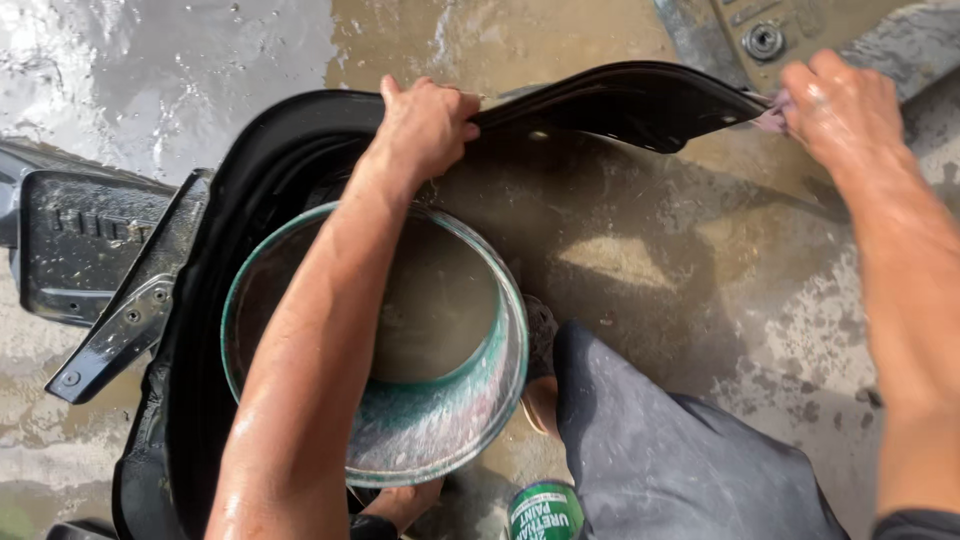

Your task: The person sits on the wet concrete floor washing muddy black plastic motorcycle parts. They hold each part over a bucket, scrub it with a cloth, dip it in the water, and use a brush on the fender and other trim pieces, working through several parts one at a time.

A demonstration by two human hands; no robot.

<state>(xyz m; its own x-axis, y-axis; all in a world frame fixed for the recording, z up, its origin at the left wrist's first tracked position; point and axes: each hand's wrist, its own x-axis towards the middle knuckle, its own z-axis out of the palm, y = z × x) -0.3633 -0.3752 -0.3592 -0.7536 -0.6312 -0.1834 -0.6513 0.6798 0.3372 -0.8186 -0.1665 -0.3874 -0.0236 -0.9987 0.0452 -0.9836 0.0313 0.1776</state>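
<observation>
A long curved black plastic panel (620,100) stands on edge on the wet concrete, bending round a green bucket (440,420) of murky water. My left hand (425,125) grips the panel's top rim near its middle, the forearm crossing over the bucket. My right hand (840,100) presses a small pinkish cloth (772,115) against the panel's right tip. Both arms are wet.
Another black panel with screw holes (90,260) lies at the left. A grey metal part with a bolt (765,40) sits at the top right. A green paint can (545,512) stands by my knee in dark trousers (660,450). Puddles cover the ground (180,60).
</observation>
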